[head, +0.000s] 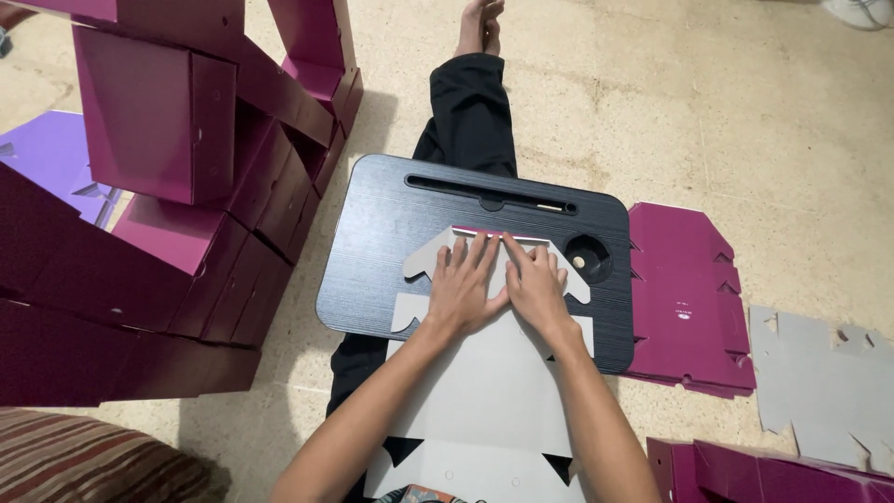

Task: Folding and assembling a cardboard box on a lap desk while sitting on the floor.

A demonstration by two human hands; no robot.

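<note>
The person sits on the floor with a black lap desk over the legs, and this desk is my landmark for everything else. On its surface lies an unfolded cardboard box blank, grey side up, which reaches from the middle of the desk down toward the person's body and hangs over the near edge. Both hands rest flat and open on the far part of the blank: the left hand and the right hand lie side by side with palms down, almost touching each other, and the fingers spread toward the far flap, where a thin magenta edge shows. Neither hand grips anything; they only press. To do this pressing well, I think the weight should go evenly along the fold line, with the fingertips close to the crease, so the flap bends straight and not crooked, and the blank should not slide on the smooth desk. Left of the desk stands a pile of finished magenta boxes. Right of the desk lies a flat magenta blank, and farther right a grey one.
</note>
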